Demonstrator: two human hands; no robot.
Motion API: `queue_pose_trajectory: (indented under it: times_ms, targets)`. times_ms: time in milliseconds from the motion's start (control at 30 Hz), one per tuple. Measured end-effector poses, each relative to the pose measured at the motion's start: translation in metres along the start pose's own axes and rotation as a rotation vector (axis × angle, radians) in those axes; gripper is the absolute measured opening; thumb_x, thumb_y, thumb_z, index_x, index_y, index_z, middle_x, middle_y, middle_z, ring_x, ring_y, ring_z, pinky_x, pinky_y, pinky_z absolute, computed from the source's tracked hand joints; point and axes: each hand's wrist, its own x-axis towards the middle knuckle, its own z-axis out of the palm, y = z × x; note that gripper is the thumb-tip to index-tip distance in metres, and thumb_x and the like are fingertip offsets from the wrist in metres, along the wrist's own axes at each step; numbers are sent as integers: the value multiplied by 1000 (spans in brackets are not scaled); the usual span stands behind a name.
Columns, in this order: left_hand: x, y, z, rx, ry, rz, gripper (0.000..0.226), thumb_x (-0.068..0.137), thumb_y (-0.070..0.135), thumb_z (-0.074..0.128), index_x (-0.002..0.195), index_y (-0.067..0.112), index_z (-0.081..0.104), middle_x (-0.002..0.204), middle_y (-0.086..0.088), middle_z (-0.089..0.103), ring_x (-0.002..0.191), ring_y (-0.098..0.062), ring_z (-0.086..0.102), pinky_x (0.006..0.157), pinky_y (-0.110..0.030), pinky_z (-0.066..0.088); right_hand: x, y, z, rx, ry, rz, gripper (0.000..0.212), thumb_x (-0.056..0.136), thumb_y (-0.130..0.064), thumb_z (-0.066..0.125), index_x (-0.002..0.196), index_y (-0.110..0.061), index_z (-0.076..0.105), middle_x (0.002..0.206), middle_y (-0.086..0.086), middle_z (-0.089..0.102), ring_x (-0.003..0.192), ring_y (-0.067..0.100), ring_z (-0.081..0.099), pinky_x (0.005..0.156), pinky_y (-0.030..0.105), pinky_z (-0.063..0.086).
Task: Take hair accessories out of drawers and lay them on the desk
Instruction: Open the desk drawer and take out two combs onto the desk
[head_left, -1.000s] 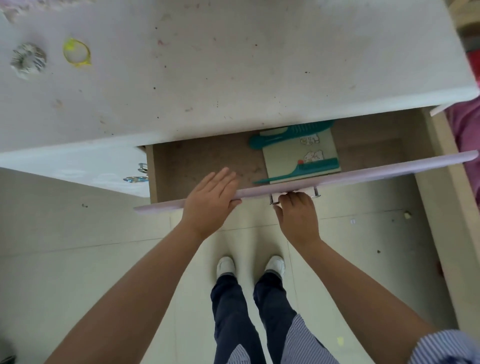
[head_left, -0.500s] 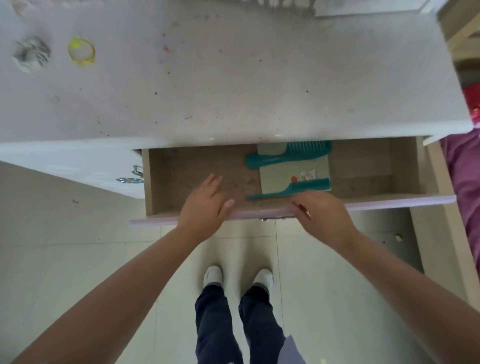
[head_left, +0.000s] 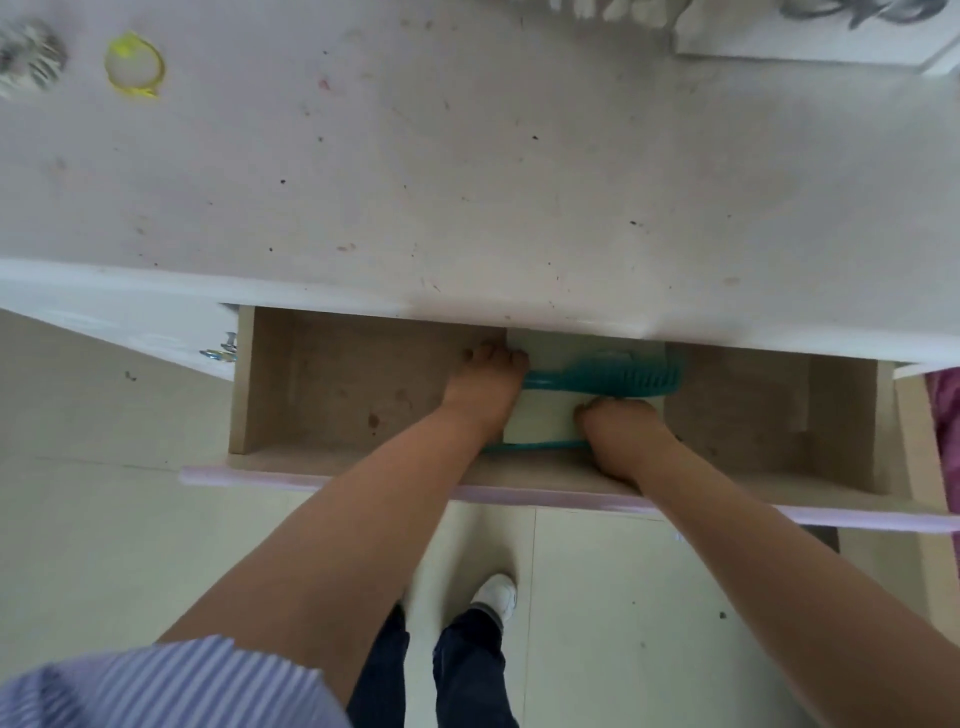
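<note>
The pink-fronted drawer (head_left: 311, 480) under the white desk (head_left: 467, 182) stands pulled out. Inside, a wide teal comb (head_left: 608, 376) and a thin teal comb (head_left: 540, 445) lie on a pale green booklet (head_left: 540, 421). My left hand (head_left: 485, 387) is down in the drawer with its fingers curled on the wide comb's handle. My right hand (head_left: 618, 431) is closed over the right part of the thin comb and hides it. On the desk's far left lie a yellow hair tie (head_left: 134, 65) and a grey patterned scrunchie (head_left: 28, 54).
A neighbouring shut drawer with a metal handle (head_left: 221, 353) sits to the left. A white object (head_left: 805, 36) stands at the desk's back right. Pink fabric (head_left: 945, 415) shows at the right edge. My feet are on the tiled floor below.
Both hands left the drawer's front edge and reached inside, the left onto the wide comb's handle, the right onto the thin comb. The drawer is pulled further out.
</note>
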Motion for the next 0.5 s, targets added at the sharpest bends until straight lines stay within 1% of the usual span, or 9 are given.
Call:
queue_pose_trajectory:
  times_ms: [133,200,233,267,333,367,433,467,500]
  targets:
    - [-22,-8,-10,-56,-41,53,30,89,4,44,119,-2,45,126,-22,49,117,-33,43,91,-40,44,-18,8,-7,253,7,-32,21,89,-2,47,107,-7,58,114,17,65,101,31,61,74,29,48]
    - [-43,-16,-23,-147,-23,89,26,89,12,49,112,0,49,118,-20,54,109,-32,48,85,-37,45,-34,15,-18,347,55,-57,22,88,-8,52,108,-9,62,115,15,67,103,31,61,80,31,53]
    - [-56,-22,-30,-181,7,109,25,88,15,53,108,1,51,112,-19,57,104,-31,52,81,-37,46,-41,16,-24,364,90,-82,23,88,-12,55,110,-10,64,115,13,68,104,30,61,84,34,54]
    - [-70,-28,-38,-210,74,140,24,85,15,58,104,1,54,105,-18,60,96,-32,56,76,-36,48,-49,16,-30,353,147,-105,25,88,-15,57,110,-11,66,115,11,69,105,29,60,86,36,53]
    - [-93,-41,-54,-211,193,192,27,70,8,77,89,-4,62,79,-20,66,70,-34,63,56,-34,54,-62,13,-43,296,358,-134,22,86,-15,58,104,-13,71,107,8,72,102,28,60,87,37,46]
    - [-104,-47,-61,-194,237,185,30,61,7,83,82,-5,65,68,-19,66,58,-34,64,49,-31,54,-66,9,-51,273,489,-132,20,84,-11,58,96,-11,73,100,9,74,99,29,61,87,39,43]
    - [-119,-58,-73,-142,281,170,31,58,13,86,76,-4,67,59,-16,65,50,-30,63,45,-24,53,-69,0,-73,256,709,-93,19,72,-5,57,76,-4,75,78,14,75,84,33,67,86,47,43]
    - [-125,-63,-79,-125,289,177,29,61,18,84,75,-3,68,57,-15,66,49,-29,63,44,-21,50,-68,-6,-85,258,789,-81,20,66,-5,53,69,-1,73,69,15,74,78,34,68,89,51,43]
    - [-131,-69,-85,-111,296,190,29,68,25,76,74,-2,69,57,-14,66,50,-27,63,44,-22,48,-67,-11,-96,251,855,-81,23,64,-5,49,63,0,71,63,15,72,74,33,68,93,51,40]
